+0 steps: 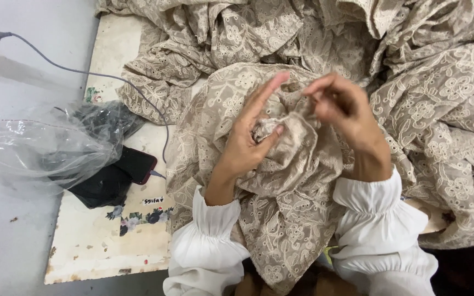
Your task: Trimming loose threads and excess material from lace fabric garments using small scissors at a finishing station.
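Worn white worktop (100, 241) strewn with goods | beige embroidered eyelet fabric (286, 208) heaped, crumpled, bunched at centre | left hand (248, 140) pinched on a fold | right hand (341, 109) curled above, grip cannot be told | phone (138, 164) beside plastic bag (34, 148)

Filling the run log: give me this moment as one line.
left hand: pinches gathered beige lace fabric | right hand: raised above it, fingers curled, grip unclear | phone: on board, by plastic bag
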